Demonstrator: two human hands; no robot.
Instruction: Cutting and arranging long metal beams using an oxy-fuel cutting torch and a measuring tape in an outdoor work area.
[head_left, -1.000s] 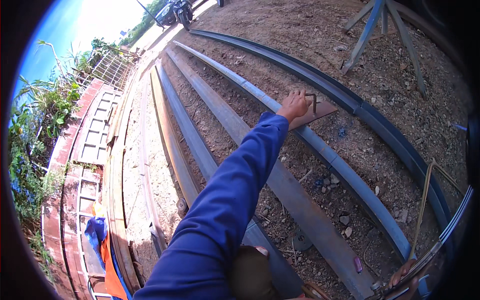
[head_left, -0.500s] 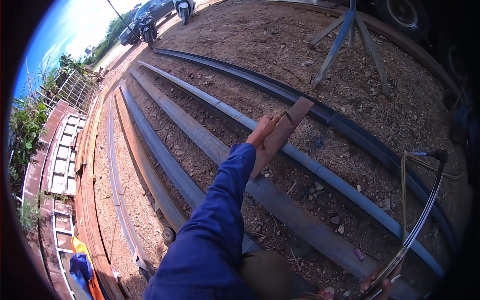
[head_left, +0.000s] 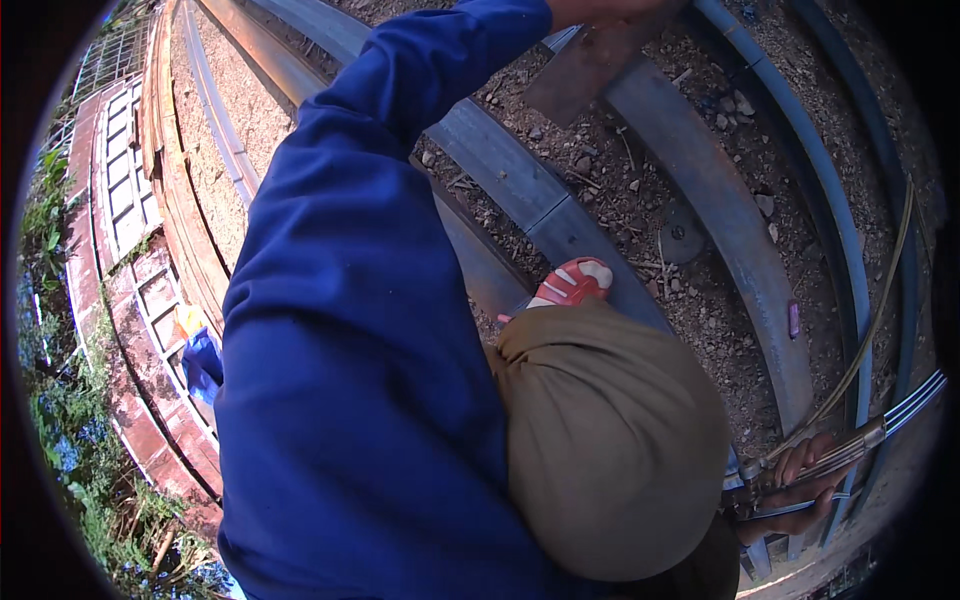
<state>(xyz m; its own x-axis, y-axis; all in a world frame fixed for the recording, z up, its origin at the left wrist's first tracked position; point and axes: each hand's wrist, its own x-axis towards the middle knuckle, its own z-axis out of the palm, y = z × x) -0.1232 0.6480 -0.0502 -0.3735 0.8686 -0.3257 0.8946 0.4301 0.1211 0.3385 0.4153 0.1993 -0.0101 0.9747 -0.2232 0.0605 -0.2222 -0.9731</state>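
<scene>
My left arm, in a blue sleeve, stretches to the top edge, where my left hand [head_left: 612, 9] is partly cut off. It grips a flat reddish-brown plate [head_left: 585, 80]; the bent dark rod handle on it shows only in the earlier picture. The plate lies across a wide steel beam [head_left: 700, 165]. At the lower right, the fingers of my right hand [head_left: 803, 462] are wrapped round a long tool made of several thin silver rods [head_left: 915, 400]. A tan cord [head_left: 880, 335] loops up beside it; the tool's far end is out of view.
More long steel beams [head_left: 505, 170] and a blue-grey pipe [head_left: 840, 185] lie on stony soil. My bent knee [head_left: 620, 440] and red-and-white shoe [head_left: 578, 282] are between them. A small pink object [head_left: 794, 320] rests on one beam. White frames [head_left: 120, 165] and planks [head_left: 170, 180] stand left.
The view has tilted down, bringing my knee and shoe in and moving the plate and left hand to the top edge. The tool's black head has left the view. Both hands keep their grip.
</scene>
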